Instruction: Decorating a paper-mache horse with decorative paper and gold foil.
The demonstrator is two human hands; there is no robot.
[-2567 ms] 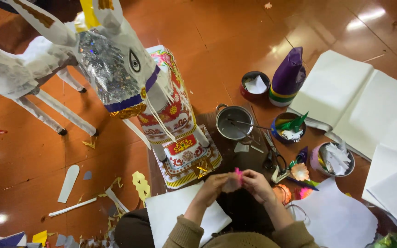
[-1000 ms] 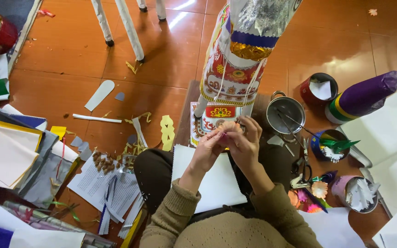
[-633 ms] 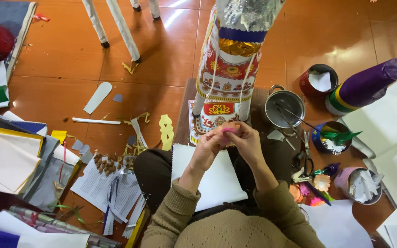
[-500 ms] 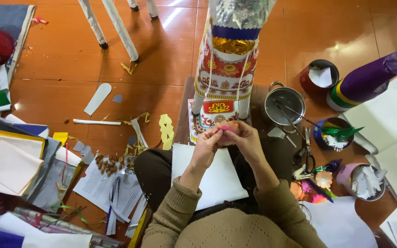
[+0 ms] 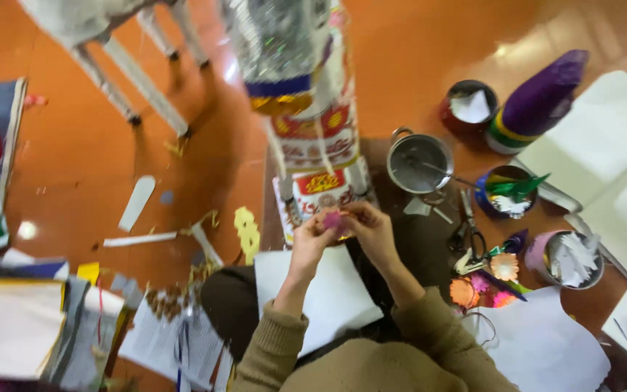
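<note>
Both hands up front, fingertips together: left hand (image 5: 312,239) and right hand (image 5: 371,229) pinch a small pink paper piece (image 5: 333,220) between them, just in front of the tall decorated paper figure (image 5: 313,138). Looks mid-job: finished paper flowers (image 5: 484,279) lie by the scissors (image 5: 468,226); figure's base looks only partly dressed.

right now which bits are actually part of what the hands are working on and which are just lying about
In use:
- left hand and right hand, both pinching a small pink paper piece
- white sheet on the lap below them

Lying about:
- metal pot
- scissors
- purple cone
- paper flowers
- yellow cutout
- white strips on the floor
</note>
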